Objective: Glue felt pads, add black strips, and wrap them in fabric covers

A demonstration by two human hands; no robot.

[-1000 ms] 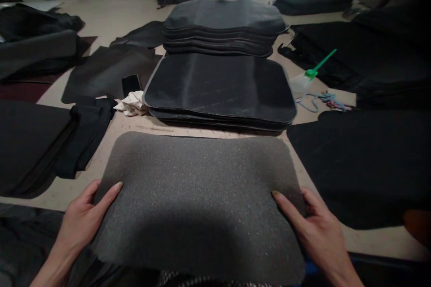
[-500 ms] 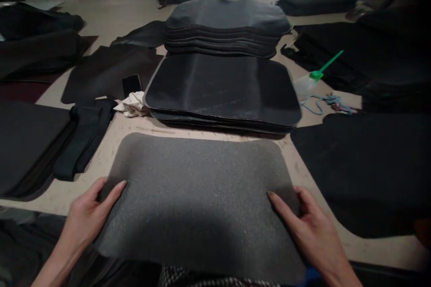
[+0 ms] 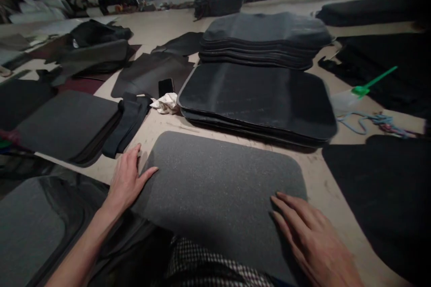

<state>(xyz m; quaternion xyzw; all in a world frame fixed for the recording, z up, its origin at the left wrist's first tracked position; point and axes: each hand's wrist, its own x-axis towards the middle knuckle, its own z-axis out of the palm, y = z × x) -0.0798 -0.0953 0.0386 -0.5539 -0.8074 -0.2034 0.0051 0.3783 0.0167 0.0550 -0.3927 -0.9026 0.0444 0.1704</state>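
Note:
A speckled grey mat (image 3: 215, 175) with rounded corners lies on the pale table in front of me, its near edge at my checked clothing. My left hand (image 3: 127, 178) is at its left edge, thumb over the mat and the other fingers spread beside it; it grips nothing. On the right part of the mat, my right hand (image 3: 311, 235) rests with fingers stretched out and palm down. Just beyond is a stack of glossy black mats (image 3: 256, 98), and behind that a taller stack of similar pieces (image 3: 266, 31).
Left of the stack are a crumpled white cloth (image 3: 166, 103), a phone (image 3: 166, 87), folded black strips (image 3: 126, 123) and a pile of dark sheets (image 3: 69, 121). To the right are a bottle with a green spout (image 3: 360, 92), blue cord (image 3: 380, 120) and black sheets (image 3: 387, 188).
The mat has gone from being held at both sides to lying on the table. My right hand has moved from its edge onto its top; my left grip has opened. The view has turned left.

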